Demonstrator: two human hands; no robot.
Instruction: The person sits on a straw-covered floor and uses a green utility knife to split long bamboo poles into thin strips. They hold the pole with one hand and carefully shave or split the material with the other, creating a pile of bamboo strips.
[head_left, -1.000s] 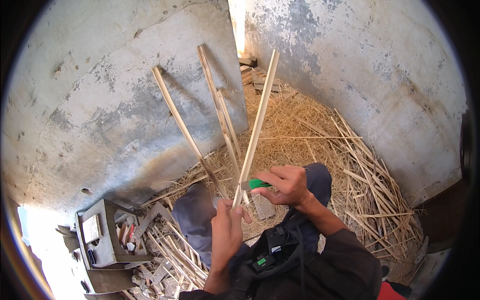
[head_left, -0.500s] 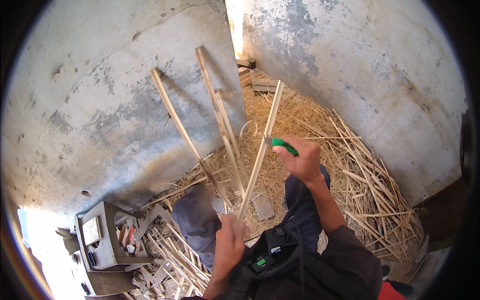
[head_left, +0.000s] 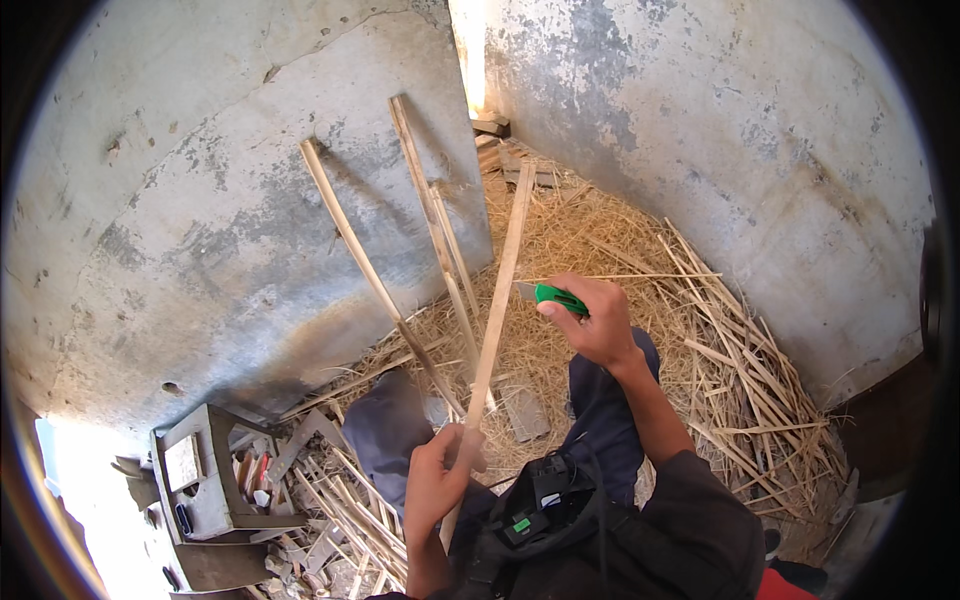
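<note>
Strip (head_left: pixel 500 300) had swung left, broad face turned; the knife (head_left: pixel 556 296), against it half a second earlier, was just beside it. Judged: stroke over, wood free to reposition. Left hand (head_left: pixel 440 475) gripped the strip low down; right hand (head_left: pixel 597 318) was wrapped around the knife. Leaning sticks (head_left: pixel 363 260) limited the left, a knee (head_left: pixel 622 395) the near right. Freest room: ahead, over the shavings (head_left: pixel 600 230).

I see the knife (head_left: pixel 556 296) right of the held strip (head_left: pixel 500 290), shavings (head_left: pixel 580 225) behind, sticks (head_left: pixel 765 430) along the floor's (head_left: pixel 507 455) right edge.
</note>
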